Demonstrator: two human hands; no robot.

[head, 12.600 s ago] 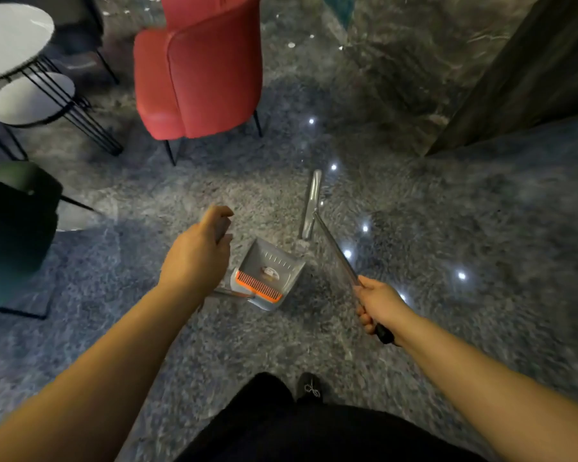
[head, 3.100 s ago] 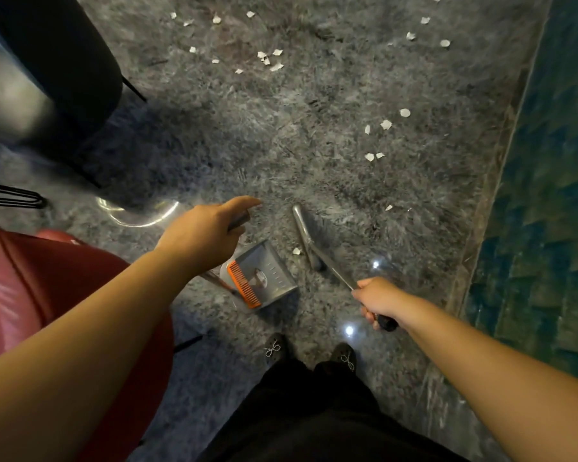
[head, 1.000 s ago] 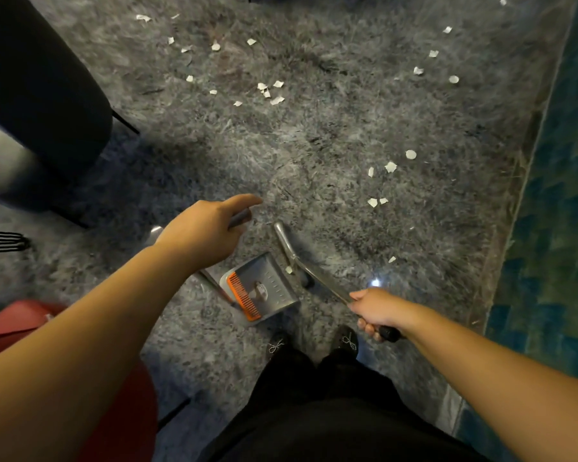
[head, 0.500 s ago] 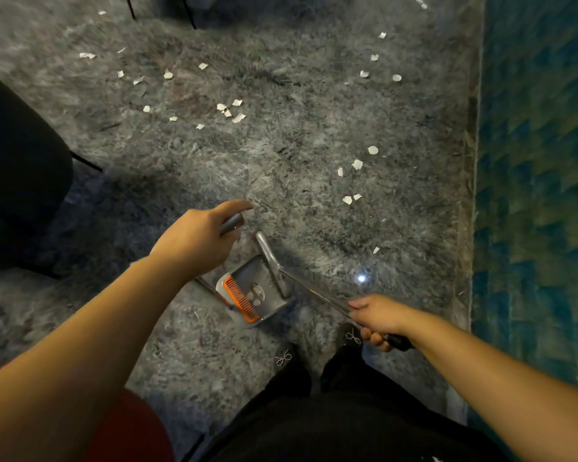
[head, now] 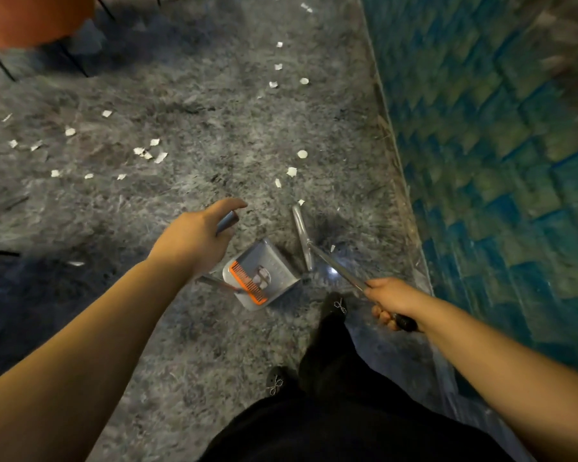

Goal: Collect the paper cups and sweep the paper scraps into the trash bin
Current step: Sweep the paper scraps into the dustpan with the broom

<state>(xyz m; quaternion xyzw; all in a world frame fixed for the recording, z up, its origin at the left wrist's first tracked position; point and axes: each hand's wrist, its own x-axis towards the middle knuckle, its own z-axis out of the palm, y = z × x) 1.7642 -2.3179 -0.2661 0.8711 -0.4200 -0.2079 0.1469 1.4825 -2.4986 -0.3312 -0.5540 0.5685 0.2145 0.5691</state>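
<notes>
My left hand (head: 194, 240) grips the top of the dustpan handle (head: 227, 221). The grey dustpan (head: 264, 278) with its orange comb sits on the floor just below it, holding some white scraps. My right hand (head: 389, 300) is closed on the broom handle (head: 337, 270), and the grey broom head (head: 301, 236) rests on the floor right of the dustpan. White paper scraps (head: 292, 171) lie scattered ahead of the broom and farther left (head: 146, 153). No paper cup or trash bin is in view.
A blue-green tiled wall (head: 498, 145) runs along the right side, close to the broom. A red chair (head: 30, 18) on thin black legs stands at the top left. My feet in dark shoes (head: 334, 305) are just behind the dustpan.
The view has swung left to right and forward. The broom head has moved from over the dustpan out to its right side, and the red chair has come into view at the top left.
</notes>
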